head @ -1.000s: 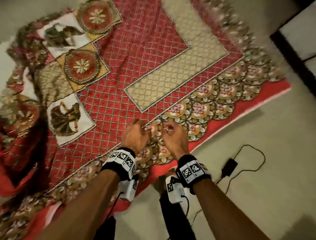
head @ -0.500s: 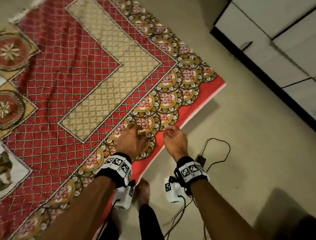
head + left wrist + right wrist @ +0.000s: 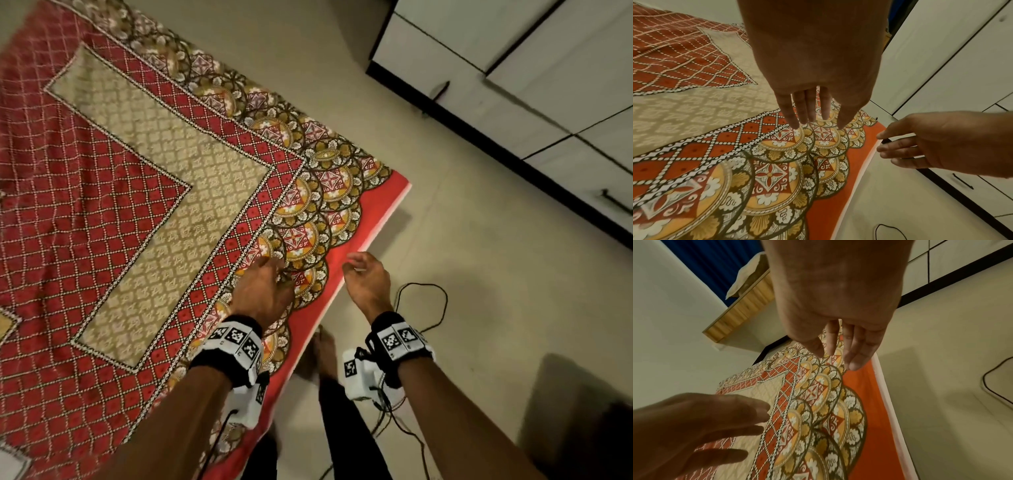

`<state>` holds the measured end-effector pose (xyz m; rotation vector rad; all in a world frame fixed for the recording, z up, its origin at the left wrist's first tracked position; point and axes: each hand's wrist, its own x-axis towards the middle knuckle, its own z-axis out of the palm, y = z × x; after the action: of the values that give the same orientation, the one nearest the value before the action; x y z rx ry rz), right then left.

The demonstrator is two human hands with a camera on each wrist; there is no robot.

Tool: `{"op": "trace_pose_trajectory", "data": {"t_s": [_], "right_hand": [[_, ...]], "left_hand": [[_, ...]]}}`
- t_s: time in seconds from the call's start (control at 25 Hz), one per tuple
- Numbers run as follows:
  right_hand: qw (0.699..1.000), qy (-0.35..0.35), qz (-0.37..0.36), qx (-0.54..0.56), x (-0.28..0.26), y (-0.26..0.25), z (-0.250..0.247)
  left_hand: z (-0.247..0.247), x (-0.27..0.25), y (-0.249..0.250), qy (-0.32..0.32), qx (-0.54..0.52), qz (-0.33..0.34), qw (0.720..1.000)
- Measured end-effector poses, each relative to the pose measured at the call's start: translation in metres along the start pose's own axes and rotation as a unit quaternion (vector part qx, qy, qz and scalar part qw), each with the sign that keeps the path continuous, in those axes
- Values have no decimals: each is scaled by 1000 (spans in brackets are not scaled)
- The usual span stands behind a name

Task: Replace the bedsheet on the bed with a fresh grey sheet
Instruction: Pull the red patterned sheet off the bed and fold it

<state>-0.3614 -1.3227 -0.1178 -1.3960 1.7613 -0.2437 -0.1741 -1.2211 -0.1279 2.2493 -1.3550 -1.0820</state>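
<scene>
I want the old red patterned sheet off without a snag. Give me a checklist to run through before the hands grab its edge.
1. Left hand free: ok, fingers straight, over the sheet's border.
2. Right hand free: ok, fingers loose, holds nothing.
3. Sheet edge within reach: ok, just below both hands.
4. Edge flat: ok here.
5. Cable on the floor clear of the sheet: ok, but near the feet.
6. Grey sheet ready: cannot tell, not in view.
</scene>
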Motion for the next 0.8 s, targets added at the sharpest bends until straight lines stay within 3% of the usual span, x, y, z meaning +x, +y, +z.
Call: {"op": "trace_pose_trajectory", "data": {"t_s": [0.16,0.36,0.52,0.6,0.72,0.8], "right_hand": [[1000,11,23,1,67,-2,-15],[999,31,-7,-8,164,-5,-38],[992,77,-72,-76,241,-15,-62],[989,45,-83,-116,276,-18,-71],[981,-65,-77,-164,306,-21,-72],[986,-51,-85,-137,310,-21,-68]], "left_hand": [[16,49,23,6,-12,28,1000],[50,121,61,1,-2,53,999],[71,186,109,-23,57,9,998],[76,217,127,-20,74,-9,997],[78,244,139,-16,101,-40,994],[78,249,138,-8,123,-44,991]]}}
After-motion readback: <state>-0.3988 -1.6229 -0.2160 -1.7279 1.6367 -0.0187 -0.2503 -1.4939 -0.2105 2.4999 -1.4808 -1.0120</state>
